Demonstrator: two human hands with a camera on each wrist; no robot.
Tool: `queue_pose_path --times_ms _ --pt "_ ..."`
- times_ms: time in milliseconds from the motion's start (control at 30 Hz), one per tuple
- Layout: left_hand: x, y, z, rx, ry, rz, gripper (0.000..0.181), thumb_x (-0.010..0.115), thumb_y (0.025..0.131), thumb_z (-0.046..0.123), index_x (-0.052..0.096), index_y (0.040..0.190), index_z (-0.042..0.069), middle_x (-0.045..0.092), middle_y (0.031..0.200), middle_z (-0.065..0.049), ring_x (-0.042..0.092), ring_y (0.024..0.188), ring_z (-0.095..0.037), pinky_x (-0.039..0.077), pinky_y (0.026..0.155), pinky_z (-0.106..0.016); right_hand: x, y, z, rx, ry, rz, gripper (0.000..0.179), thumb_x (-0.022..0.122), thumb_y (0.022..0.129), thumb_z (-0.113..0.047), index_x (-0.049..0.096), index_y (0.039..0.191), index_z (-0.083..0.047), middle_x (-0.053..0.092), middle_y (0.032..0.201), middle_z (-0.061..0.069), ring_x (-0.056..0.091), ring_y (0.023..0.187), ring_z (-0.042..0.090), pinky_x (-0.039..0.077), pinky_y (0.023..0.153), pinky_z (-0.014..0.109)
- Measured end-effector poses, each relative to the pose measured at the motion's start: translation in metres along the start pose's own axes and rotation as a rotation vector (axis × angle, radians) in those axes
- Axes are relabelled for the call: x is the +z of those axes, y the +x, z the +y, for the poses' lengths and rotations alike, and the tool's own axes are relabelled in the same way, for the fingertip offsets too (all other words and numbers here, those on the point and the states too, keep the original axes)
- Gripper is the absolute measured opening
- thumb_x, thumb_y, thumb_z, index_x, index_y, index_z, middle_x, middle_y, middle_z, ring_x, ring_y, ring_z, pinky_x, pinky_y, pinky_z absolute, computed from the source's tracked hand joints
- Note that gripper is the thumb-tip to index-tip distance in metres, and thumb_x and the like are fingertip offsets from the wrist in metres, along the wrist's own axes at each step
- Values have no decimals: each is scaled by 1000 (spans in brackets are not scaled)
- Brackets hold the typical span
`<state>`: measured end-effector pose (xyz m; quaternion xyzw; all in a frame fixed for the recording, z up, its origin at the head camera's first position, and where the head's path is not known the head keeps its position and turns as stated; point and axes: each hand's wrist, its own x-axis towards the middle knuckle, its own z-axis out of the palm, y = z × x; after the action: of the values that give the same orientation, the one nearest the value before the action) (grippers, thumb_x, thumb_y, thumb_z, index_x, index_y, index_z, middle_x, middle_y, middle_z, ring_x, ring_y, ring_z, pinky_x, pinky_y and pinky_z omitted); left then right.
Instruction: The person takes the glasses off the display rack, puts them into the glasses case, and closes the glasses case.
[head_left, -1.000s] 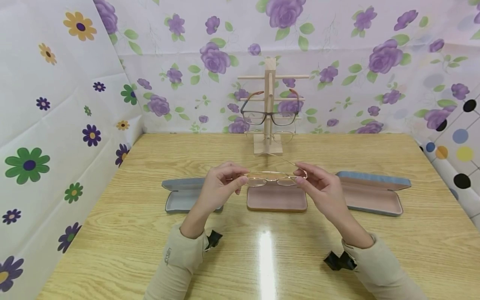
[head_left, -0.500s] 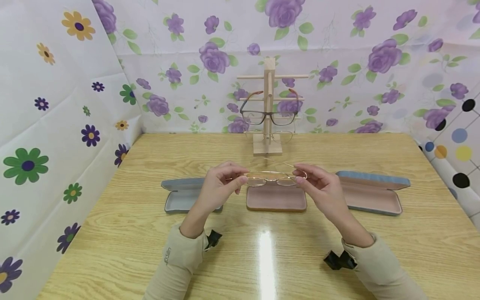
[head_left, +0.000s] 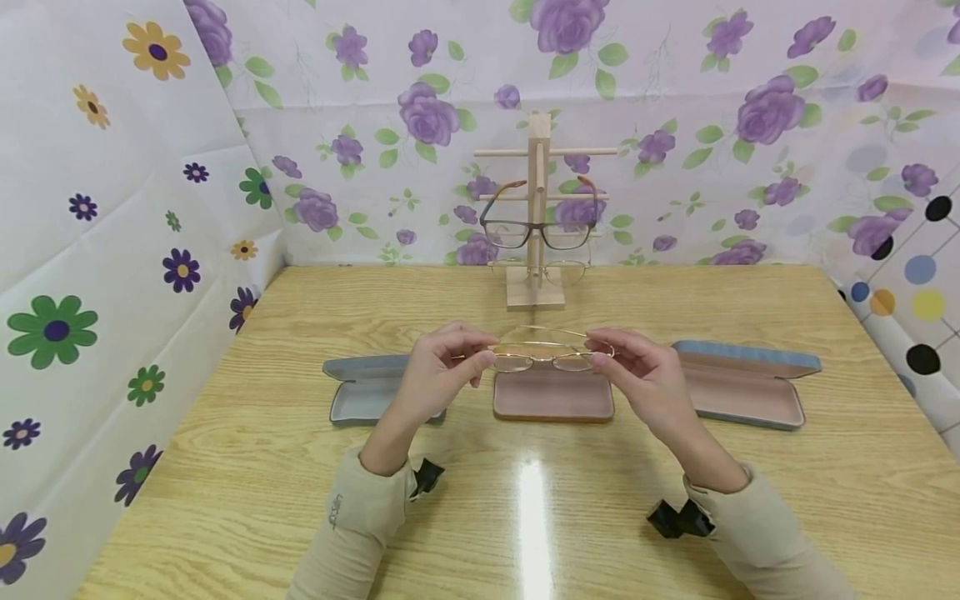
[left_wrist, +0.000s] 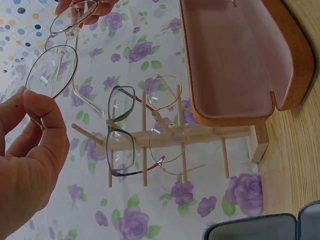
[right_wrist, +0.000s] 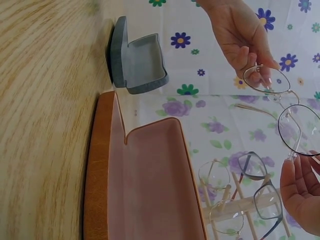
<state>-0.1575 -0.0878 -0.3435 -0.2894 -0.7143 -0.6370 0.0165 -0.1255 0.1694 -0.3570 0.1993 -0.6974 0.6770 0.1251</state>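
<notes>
A pair of thin gold wire-rimmed glasses [head_left: 573, 363] is held level above an open brown spectacle case [head_left: 553, 402] with pink lining. My left hand [head_left: 441, 373] pinches its left end between thumb and fingers. At the other end, my right hand [head_left: 647, 367] grips the frame by the hinge. Both temples fold in behind the lenses, crossing over one another in the head view. In the left wrist view, the thumb and index finger of the left hand [left_wrist: 40, 150] meet at the rim of a lens [left_wrist: 52, 72]. The case's lid is partly hidden behind the glasses.
A wooden display stand [head_left: 537, 183] at the back carries dark-framed glasses [head_left: 536, 227] and round gold glasses [head_left: 566, 273]. Open grey-blue case [head_left: 367, 402] lies left; open blue case with pink lining [head_left: 750, 398] lies right. Patterned cloth [head_left: 360, 200] hangs behind the table [head_left: 262, 467].
The temples have swung down and inward toward the lenses, from sticking out at the back to lying folded close behind the frame. Both hands stay in about the same place.
</notes>
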Motion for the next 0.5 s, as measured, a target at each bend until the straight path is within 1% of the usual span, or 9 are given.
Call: queue_pose_path --times_ms 133,200,333,500 --pt "0 0 1 -6 -2 -1 17 60 86 -2 65 99 -10 56 88 -12 50 53 -15 42 45 -24 0 0 0 2 -5 -6 24 57 86 6 59 109 11 63 100 6 60 92 13 50 73 22" --pt "0 0 1 -5 2 -2 17 60 85 -2 65 100 -10 56 88 -12 50 53 -16 42 45 -24 0 0 0 3 -1 -10 23 57 86 5 60 109 9 64 100 5 59 91 13 50 72 22" --pt "-1 0 1 -3 3 -1 17 60 85 -3 65 100 -10 56 87 -13 50 53 -15 42 45 -23 -1 0 1 11 3 -19 22 56 87 5 60 107 10 64 100 4 59 91 13 50 72 21" --pt "-1 0 1 -13 -5 -2 17 60 85 -4 64 100 -11 56 87 -13 49 53 -15 42 46 -23 -2 -1 2 45 -11 -27 20 57 87 2 62 106 7 63 100 2 58 89 13 49 72 22"
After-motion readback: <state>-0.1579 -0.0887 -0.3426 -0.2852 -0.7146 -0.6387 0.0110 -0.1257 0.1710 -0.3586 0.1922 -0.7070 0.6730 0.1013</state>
